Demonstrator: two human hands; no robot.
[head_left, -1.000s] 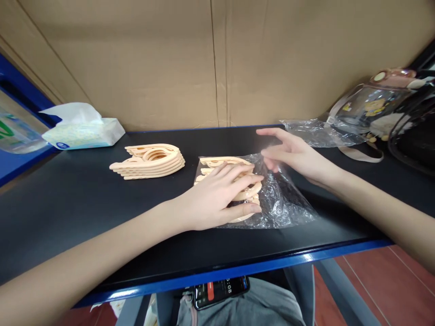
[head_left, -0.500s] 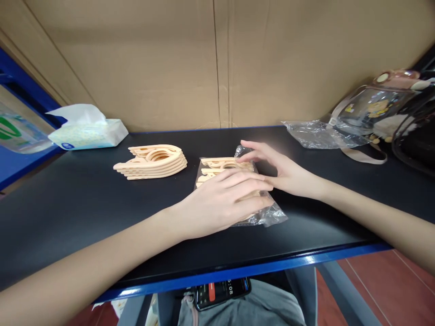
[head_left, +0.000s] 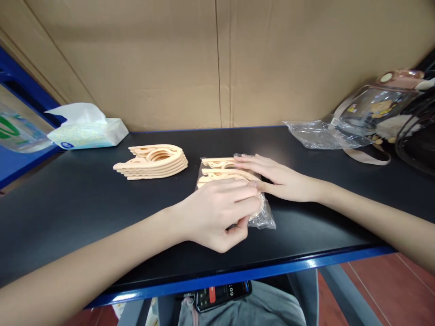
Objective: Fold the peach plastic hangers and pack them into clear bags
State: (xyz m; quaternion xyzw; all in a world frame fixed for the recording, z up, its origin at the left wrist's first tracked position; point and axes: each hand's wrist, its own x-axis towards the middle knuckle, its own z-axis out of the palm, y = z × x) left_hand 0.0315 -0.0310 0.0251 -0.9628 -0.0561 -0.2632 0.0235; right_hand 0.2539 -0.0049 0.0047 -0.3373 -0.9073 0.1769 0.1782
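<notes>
A clear plastic bag (head_left: 263, 218) holds a stack of peach plastic hangers (head_left: 217, 170) near the middle of the black table (head_left: 84, 199). My left hand (head_left: 217, 213) curls around the bag's near edge, thumb tucked beneath it. My right hand (head_left: 277, 177) lies flat on top of the bag with fingers stretched left, pressing the folded plastic down on the hangers. A second, unbagged stack of peach hangers (head_left: 152, 160) rests to the left, apart from both hands.
A tissue pack (head_left: 86, 133) sits at the back left. Loose clear bags (head_left: 319, 135) and a transparent pouch (head_left: 377, 108) lie at the back right. A cardboard wall (head_left: 217, 59) closes the back. A phone (head_left: 222, 292) rests on my lap below the blue table edge.
The bag's loose open end, spread to the right a second ago, has been folded over the hangers. My right hand moved left onto it; my left hand shifted to grip the near edge.
</notes>
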